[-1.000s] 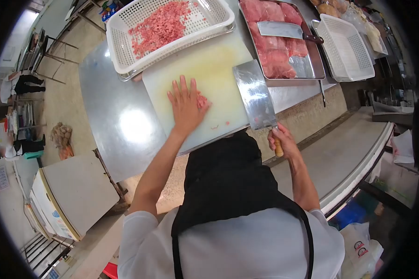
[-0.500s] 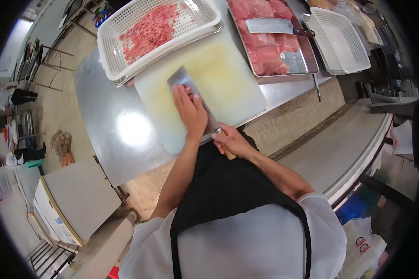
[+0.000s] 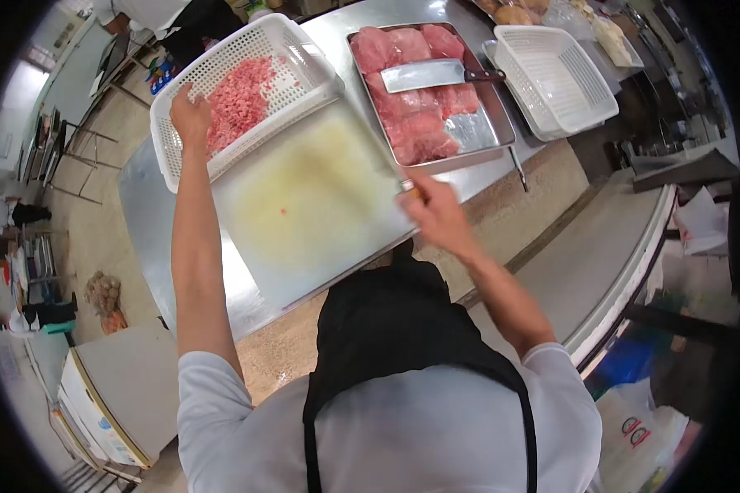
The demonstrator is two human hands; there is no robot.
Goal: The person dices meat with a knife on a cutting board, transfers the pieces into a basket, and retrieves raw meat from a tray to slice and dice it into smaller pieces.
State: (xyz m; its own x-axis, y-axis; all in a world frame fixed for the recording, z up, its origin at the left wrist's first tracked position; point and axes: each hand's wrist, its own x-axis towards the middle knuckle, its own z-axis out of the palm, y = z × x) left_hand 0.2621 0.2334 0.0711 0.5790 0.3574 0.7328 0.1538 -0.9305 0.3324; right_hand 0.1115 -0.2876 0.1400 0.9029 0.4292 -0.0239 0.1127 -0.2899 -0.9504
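My left hand (image 3: 189, 117) is over the left part of a white perforated basket (image 3: 308, 92), beside a heap of diced pink meat (image 3: 242, 97). Its fingers look apart and bent downward, with nothing visible in them; their tips are partly hidden. In my right hand (image 3: 437, 212) is the wooden handle of a cleaver (image 3: 376, 141), gripped near the right edge of the cutting board. Motion smears the blade, which points up and away from me. One small bit of meat (image 3: 284, 211) lies on the yellow-stained white cutting board (image 3: 304, 263).
A metal tray (image 3: 492, 133) of large meat pieces (image 3: 423, 140) has a second cleaver (image 3: 423, 76) lying across it. To its right stand stacked white baskets (image 3: 555, 78). Beyond the diced meat, a person in a dark apron (image 3: 201, 29) stands near the steel table (image 3: 152, 222).
My left hand has gone from the cleaver blade to the basket. The right hand has swung the cleaver rightward and away from the board's middle. A person has appeared at the upper left.
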